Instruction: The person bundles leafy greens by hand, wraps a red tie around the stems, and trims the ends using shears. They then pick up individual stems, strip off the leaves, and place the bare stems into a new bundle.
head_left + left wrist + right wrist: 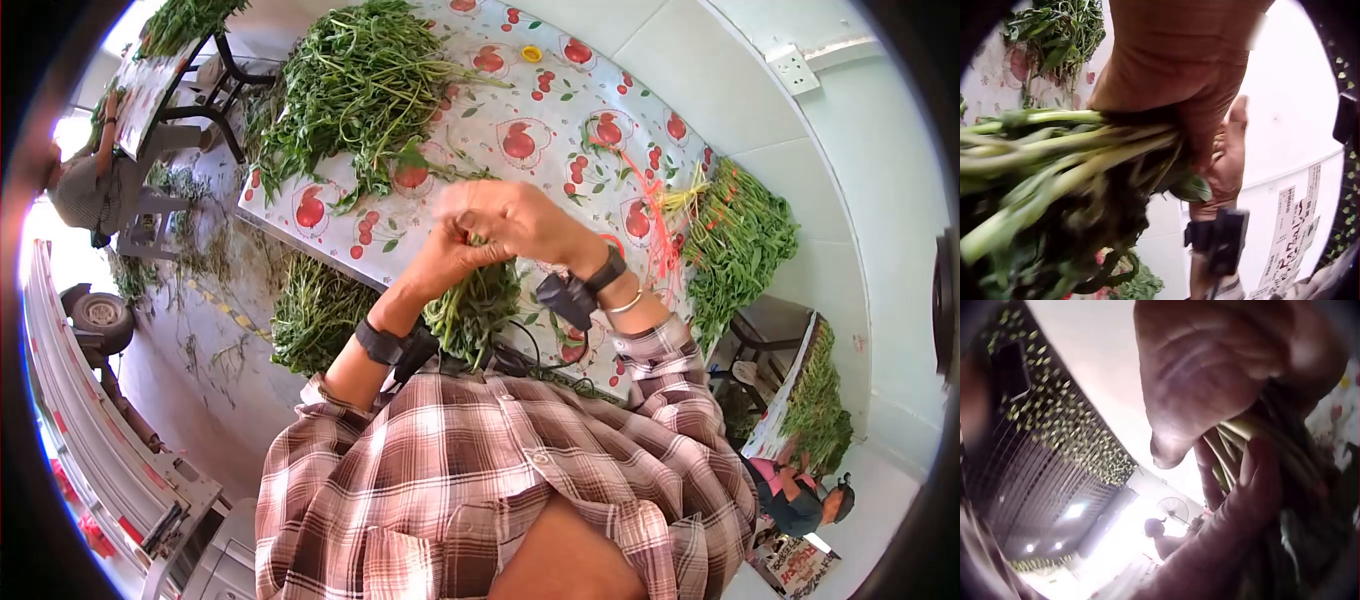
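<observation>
My left hand (458,258) grips a bunch of leafy greens (475,310) around its stems, close in front of the plaid shirt. In the left wrist view the stems (1072,162) run out of the fist to the left, with leaves hanging below. Right at the stem ends is my right hand (525,222), its fingers blurred in the head view and overlapping the left hand. The right wrist view shows its palm (1210,369) over the cut ends, above the left hand's curled fingers (1254,481).
A fruit-patterned table (520,185) holds a large heap of greens (350,90), a tied pile of greens (740,230), red ties (650,205) and a yellow ring (531,53). More greens (320,310) lie below its left edge. Other people (95,185) work at side tables.
</observation>
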Demonstrator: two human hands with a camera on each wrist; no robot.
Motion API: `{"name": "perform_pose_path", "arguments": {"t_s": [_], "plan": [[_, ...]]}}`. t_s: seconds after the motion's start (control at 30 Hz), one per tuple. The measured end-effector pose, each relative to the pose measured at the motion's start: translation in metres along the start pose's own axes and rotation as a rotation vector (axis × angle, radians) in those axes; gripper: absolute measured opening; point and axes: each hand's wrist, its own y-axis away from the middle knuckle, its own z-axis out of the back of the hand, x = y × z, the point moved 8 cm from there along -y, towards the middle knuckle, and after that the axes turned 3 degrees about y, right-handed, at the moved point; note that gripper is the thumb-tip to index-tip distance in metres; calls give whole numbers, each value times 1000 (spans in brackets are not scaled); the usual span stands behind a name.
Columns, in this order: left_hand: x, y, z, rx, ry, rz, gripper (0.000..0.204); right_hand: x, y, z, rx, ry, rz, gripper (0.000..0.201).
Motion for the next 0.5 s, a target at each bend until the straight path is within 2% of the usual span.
{"name": "perform_pose_path", "arguments": {"t_s": [0.03, 0.07, 0.13, 0.17, 0.23, 0.37, 0.5], "plan": [[-2, 1, -1, -2, -7, -76, 34, 13, 1, 1, -97, 240, 233, 37], [-4, 2, -2, -9, -11, -154, 33, 8, 4, 2, -94, 240, 233, 37], [-4, 4, -7, -14, 10, -178, 32, 2, 7, 1, -11, 18, 41, 37], [0, 5, -9, -6, 50, -115, 33, 3, 10, 1, -7, 17, 41, 37], [4, 10, -13, 50, 54, -9, 32, -1, 17, 0, 28, -91, -22, 50], [10, 13, -20, 88, 151, 48, 31, 10, 29, 3, -44, -6, -11, 58], [7, 15, -34, 155, 295, 134, 32, 13, 39, 5, -82, -69, 4, 59]]}}
